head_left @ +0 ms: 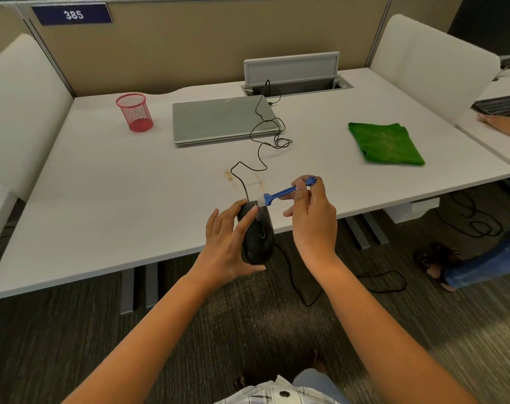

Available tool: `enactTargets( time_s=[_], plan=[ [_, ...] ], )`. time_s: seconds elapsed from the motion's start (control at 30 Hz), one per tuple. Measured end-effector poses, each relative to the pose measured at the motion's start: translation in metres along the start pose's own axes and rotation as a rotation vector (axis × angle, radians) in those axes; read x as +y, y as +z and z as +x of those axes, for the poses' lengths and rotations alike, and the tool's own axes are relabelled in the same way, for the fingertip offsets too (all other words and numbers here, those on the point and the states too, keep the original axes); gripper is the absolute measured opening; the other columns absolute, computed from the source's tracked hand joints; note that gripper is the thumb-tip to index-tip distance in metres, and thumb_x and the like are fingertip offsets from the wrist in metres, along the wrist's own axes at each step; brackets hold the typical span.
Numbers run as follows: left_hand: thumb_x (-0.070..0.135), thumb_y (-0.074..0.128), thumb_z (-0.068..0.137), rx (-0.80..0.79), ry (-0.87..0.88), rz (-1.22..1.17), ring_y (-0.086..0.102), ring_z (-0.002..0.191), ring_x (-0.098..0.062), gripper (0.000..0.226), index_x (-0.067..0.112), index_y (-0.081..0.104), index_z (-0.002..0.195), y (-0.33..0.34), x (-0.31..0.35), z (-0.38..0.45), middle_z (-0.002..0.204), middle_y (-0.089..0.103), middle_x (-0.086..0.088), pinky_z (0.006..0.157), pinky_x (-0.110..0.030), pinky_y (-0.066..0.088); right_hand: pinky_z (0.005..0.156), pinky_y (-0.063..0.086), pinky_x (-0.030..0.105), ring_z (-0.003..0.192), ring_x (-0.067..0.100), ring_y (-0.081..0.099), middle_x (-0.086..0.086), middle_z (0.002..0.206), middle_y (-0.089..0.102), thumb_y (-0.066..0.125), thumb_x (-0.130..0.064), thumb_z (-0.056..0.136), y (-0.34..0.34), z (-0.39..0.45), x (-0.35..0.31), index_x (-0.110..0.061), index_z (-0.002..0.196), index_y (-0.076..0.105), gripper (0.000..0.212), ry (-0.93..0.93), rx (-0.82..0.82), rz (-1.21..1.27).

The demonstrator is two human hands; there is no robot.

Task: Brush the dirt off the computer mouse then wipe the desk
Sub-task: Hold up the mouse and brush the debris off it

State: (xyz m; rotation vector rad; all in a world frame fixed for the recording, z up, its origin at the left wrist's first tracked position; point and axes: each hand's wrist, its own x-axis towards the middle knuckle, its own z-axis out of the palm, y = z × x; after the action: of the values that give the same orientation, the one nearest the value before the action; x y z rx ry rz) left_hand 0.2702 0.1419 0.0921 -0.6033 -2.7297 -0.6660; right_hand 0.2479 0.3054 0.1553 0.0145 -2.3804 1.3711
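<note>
My left hand (229, 243) grips a black wired computer mouse (258, 237), held up over the front edge of the white desk (116, 199). My right hand (312, 211) pinches the handle of a small blue brush (283, 193), whose white bristles touch the front end of the mouse. The mouse cable (259, 147) runs back across the desk in loops. Brown dirt crumbs (233, 179) lie on the desk just beyond the mouse. A folded green cloth (386, 142) lies at the right of the desk.
A closed grey laptop (221, 121) lies at the back centre, a red mesh cup (135, 112) to its left, and an open cable hatch (294, 74) behind. Another person's hand (498, 121) and foot (434, 258) show at the right. Cables trail on the floor.
</note>
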Motion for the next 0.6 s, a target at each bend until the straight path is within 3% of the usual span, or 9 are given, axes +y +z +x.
enactTargets(
  time_s=[0.07, 0.23, 0.4, 0.6],
  plan=[
    [0.049, 0.084, 0.052, 0.007, -0.01, -0.002, 0.012, 0.136, -0.031, 0.127, 0.038, -0.005, 0.141, 0.0, 0.0, 0.001, 0.147, 0.01, -0.006, 0.111, -0.052, 0.004, 0.054, 0.05, 0.019, 0.057, 0.001, 0.061, -0.011, 0.079, 0.064, 0.031, -0.042, 0.095, 0.003, -0.003, 0.0, -0.027, 0.098, 0.047, 0.022, 0.042, -0.063, 0.072],
    [0.047, 0.086, 0.05, 0.016, -0.011, -0.006, 0.022, 0.134, -0.036, 0.125, 0.032, 0.001, 0.141, 0.002, 0.006, 0.005, 0.146, 0.024, -0.021, 0.11, -0.055, 0.01, 0.052, 0.042, 0.004, 0.057, -0.01, 0.057, -0.011, 0.068, 0.06, 0.037, -0.037, 0.096, 0.013, -0.013, -0.002, -0.019, 0.107, 0.05, 0.024, -0.006, -0.186, 0.004],
    [0.048, 0.085, 0.051, 0.008, 0.006, -0.01, 0.016, 0.134, -0.035, 0.126, 0.035, -0.002, 0.142, 0.003, 0.005, 0.004, 0.147, 0.012, -0.009, 0.11, -0.052, 0.006, 0.058, 0.05, 0.024, 0.068, 0.009, 0.064, -0.003, 0.08, 0.066, 0.035, -0.041, 0.095, 0.007, -0.008, -0.003, -0.017, 0.11, 0.05, 0.032, -0.044, -0.083, -0.035],
    [0.05, 0.083, 0.051, 0.013, -0.013, -0.033, 0.006, 0.135, -0.027, 0.126, 0.041, -0.004, 0.142, 0.002, 0.005, 0.001, 0.146, 0.007, 0.0, 0.109, -0.049, 0.006, 0.054, 0.048, 0.02, 0.059, 0.002, 0.06, -0.008, 0.085, 0.068, 0.036, -0.041, 0.095, 0.0, -0.001, 0.006, -0.022, 0.104, 0.049, 0.025, 0.015, 0.013, -0.017]
  ],
)
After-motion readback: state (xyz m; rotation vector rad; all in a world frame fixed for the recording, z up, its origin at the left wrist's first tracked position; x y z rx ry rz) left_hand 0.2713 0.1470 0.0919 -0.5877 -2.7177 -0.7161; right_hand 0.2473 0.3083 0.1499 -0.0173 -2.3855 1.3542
